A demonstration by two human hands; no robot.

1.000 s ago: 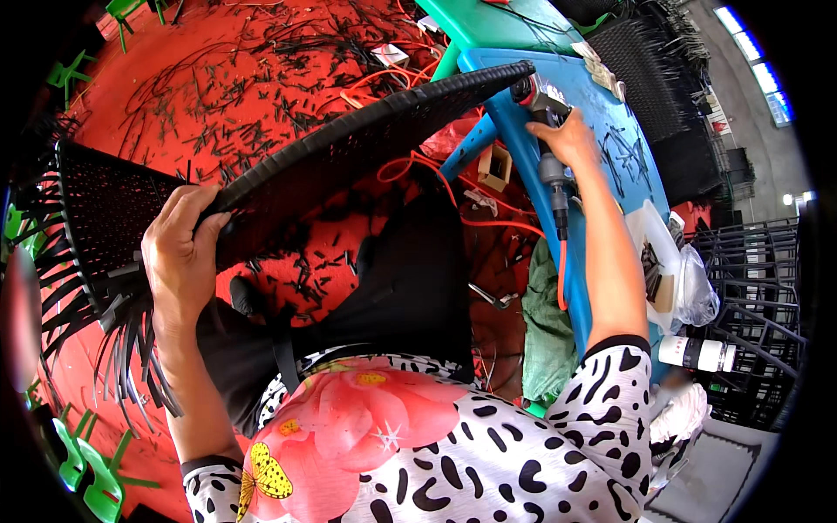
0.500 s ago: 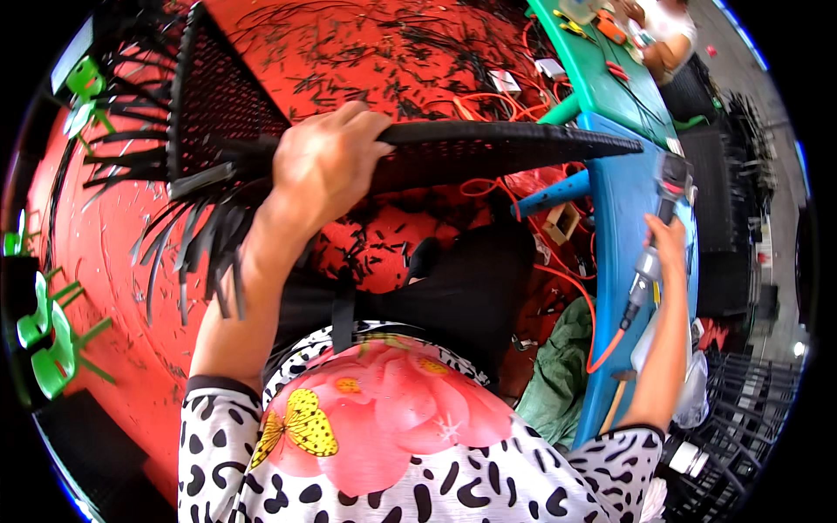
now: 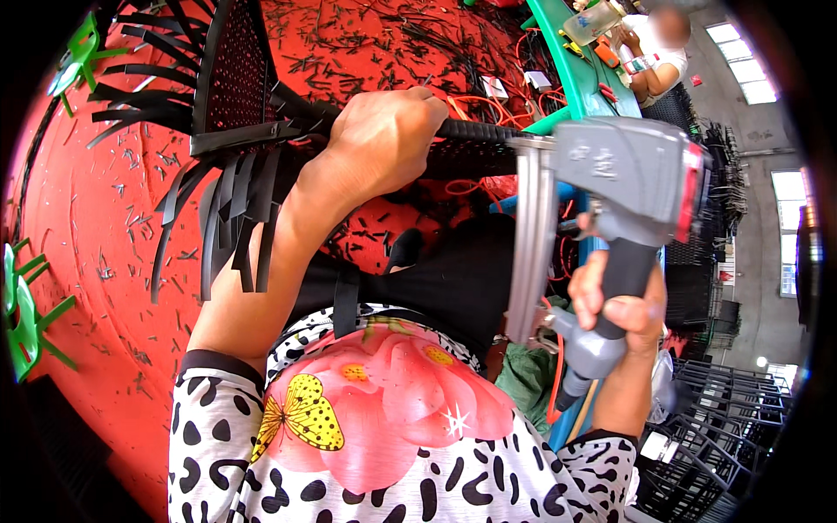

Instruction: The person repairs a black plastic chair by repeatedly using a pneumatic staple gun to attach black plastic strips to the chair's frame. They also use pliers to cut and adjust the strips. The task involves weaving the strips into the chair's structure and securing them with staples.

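Observation:
My left hand (image 3: 384,144) is closed around the rim of a black woven piece (image 3: 237,83), which has a mesh panel at its left side. Loose black flat strips (image 3: 240,205) hang from it beside my left forearm. In my right hand (image 3: 641,305) is a grey air stapler (image 3: 623,166), my fingers wrapped round its dark handle. The stapler's head is up at the right end of the woven piece's rim, its long metal magazine pointing down toward my lap. Whether the nose touches the rim cannot be seen. An orange hose (image 3: 558,366) runs near the stapler's lower end.
Black strip scraps litter the red floor (image 3: 131,227). A green table (image 3: 567,65) is at the far right, where another person (image 3: 663,61) in white sits. Green chairs (image 3: 30,314) stand at the left. Green cloth (image 3: 527,379) lies by my right side, black frames (image 3: 697,444) behind it.
My right hand has lifted the stapler off the blue table and brought it left, up to the woven piece. My left hand has shifted right along the rim.

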